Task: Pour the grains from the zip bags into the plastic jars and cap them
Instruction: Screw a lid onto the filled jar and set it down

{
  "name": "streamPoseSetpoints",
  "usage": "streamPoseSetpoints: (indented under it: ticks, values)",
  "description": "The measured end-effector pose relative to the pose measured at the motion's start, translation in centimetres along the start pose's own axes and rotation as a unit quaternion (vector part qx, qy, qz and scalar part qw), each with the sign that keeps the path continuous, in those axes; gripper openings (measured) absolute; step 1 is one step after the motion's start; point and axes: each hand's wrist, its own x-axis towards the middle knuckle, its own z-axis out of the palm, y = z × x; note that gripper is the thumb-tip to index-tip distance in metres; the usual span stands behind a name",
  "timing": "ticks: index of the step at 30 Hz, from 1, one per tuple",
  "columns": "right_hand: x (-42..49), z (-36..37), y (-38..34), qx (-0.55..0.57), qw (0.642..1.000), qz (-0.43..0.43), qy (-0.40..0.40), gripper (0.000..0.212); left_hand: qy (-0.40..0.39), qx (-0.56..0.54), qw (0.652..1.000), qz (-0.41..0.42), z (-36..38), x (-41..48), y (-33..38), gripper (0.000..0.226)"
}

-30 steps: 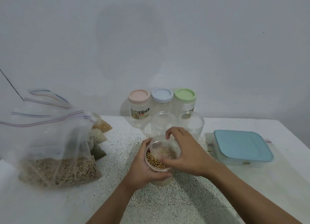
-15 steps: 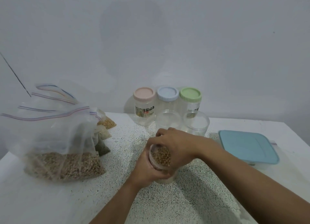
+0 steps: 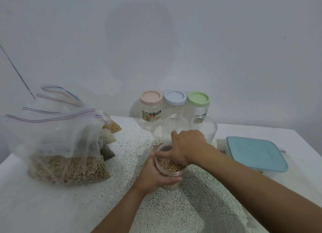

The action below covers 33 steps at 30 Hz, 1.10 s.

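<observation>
At table (image 3: 52,206) centre: soybean jar (image 3: 171,169) part-filled, gripped by left hand (image 3: 155,177); right hand (image 3: 189,145) curled over its rim, capping apparently underway. Remaining: filled zip bags (image 3: 69,170), empty pastel-lidded jars (image 3: 174,98) behind

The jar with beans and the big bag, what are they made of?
The jar looks like clear, slightly cloudy plastic: the beans show through its wall. The big bag looks like thin, soft plastic film: it wrinkles and grains show through.

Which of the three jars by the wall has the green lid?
The clear plastic jar with the green lid stands at the right end; the blue-lidded jar is in the middle and the pink-lidded jar on the left.
</observation>
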Motion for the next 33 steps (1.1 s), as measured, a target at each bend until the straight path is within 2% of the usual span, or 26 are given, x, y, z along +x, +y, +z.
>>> streamPoseSetpoints:
  ticks: [3, 5, 9, 13, 16, 20, 23, 28, 33]
  values:
    - [-0.5, -0.3, 0.4, -0.005, 0.999, -0.022, 0.027, 0.108, -0.005, -0.008, 1.000, 0.000, 0.0, 0.0, -0.1, 0.098]
    - [-0.6, -0.6, 0.5, 0.041, 0.996, -0.077, -0.011, 0.103, -0.006, -0.012, 1.000, -0.005, 0.0, 0.1, 0.0, 0.100]
    - [0.1, -1.2, 0.4, 0.098, 0.976, -0.180, -0.080, 0.079, -0.010, -0.013, 1.000, -0.010, 0.0, 0.2, -0.4, 0.103]
    - [0.8, -1.2, 1.0, 0.095, 0.957, -0.253, -0.105, 0.080, -0.001, -0.003, 1.000, -0.024, 0.1, 0.2, -0.5, 0.105]
    - [0.7, -1.5, 0.8, 0.088, 0.963, -0.234, -0.099, 0.080, 0.005, 0.001, 1.000, -0.017, 0.1, -0.1, -0.1, 0.100]
    - [0.5, -1.3, -0.2, 0.068, 0.984, -0.143, -0.076, 0.087, -0.010, -0.011, 1.000, -0.008, -0.1, -0.2, 0.2, 0.101]
    - [0.5, -1.3, -0.4, 0.059, 0.987, -0.127, -0.080, 0.088, -0.024, -0.007, 1.000, -0.012, -0.2, -0.1, 0.2, 0.099]
    - [-0.1, -0.8, -0.2, 0.077, 0.982, -0.160, -0.070, 0.078, -0.028, -0.004, 1.000, -0.013, -0.2, 0.2, -0.2, 0.095]
    - [0.4, -0.6, 1.1, 0.099, 0.957, -0.265, -0.062, 0.081, -0.041, 0.006, 0.999, -0.018, -0.5, 0.5, -0.3, 0.095]
